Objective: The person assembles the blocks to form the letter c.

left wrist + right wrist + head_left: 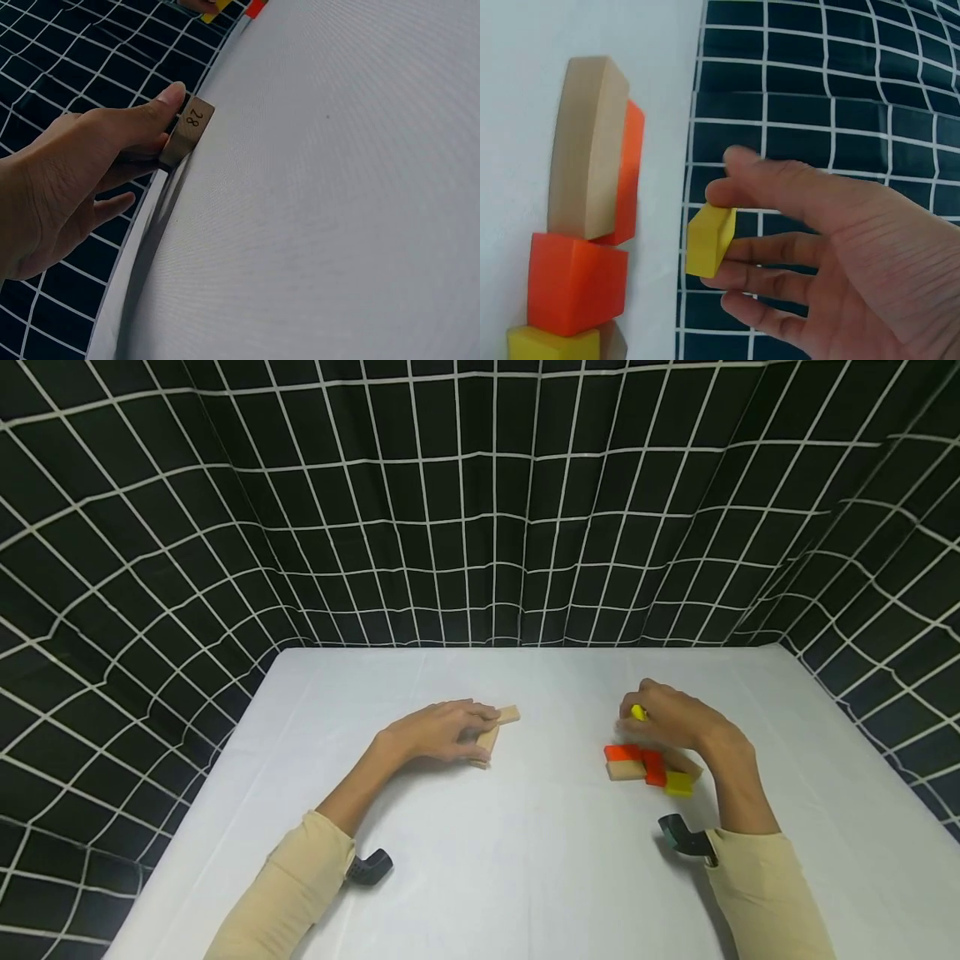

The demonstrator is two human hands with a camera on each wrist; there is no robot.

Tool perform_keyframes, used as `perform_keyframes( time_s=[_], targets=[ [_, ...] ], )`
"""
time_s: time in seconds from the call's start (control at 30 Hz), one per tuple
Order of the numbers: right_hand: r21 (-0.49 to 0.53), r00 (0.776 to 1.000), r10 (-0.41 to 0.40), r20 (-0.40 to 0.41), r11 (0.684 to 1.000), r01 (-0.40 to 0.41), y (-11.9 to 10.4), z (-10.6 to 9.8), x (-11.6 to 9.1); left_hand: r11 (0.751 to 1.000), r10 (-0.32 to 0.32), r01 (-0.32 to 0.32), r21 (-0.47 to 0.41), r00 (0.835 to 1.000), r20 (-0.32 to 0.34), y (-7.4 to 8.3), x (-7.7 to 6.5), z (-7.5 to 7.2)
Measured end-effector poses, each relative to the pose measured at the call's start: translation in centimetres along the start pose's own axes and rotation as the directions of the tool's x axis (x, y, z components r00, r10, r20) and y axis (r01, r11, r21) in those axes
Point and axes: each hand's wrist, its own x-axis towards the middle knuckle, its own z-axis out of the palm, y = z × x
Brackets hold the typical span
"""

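Note:
My left hand (442,731) grips a plain wooden block (487,742) on the white table, and a second wooden block (509,715) lies at its far end. In the left wrist view the thumb rests along a wooden block (187,129) marked 28; the fingers behind it are partly hidden. On the other side, my right hand (671,714) pinches a small yellow block (709,241) between thumb and fingers, just above the table. Below that hand sits a cluster: red blocks (577,281), a long wooden block (589,146) and another yellow block (551,345).
The white table (525,860) ends at a black curtain (495,510) with a white grid, which stands behind and at both sides. A dark curved piece (370,867) juts from the left cuff, and a similar piece (684,837) from the right.

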Motion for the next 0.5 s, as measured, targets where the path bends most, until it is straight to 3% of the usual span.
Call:
perform_keyframes(
  time_s=[0.5],
  targets=[
    [0.028,0.978,-0.185,-0.098,0.982,0.189,-2.2,-0.6,-0.8,1.000,0.003,-0.003,-0.003,1.000,0.003,0.0,0.2,0.1]
  ],
)
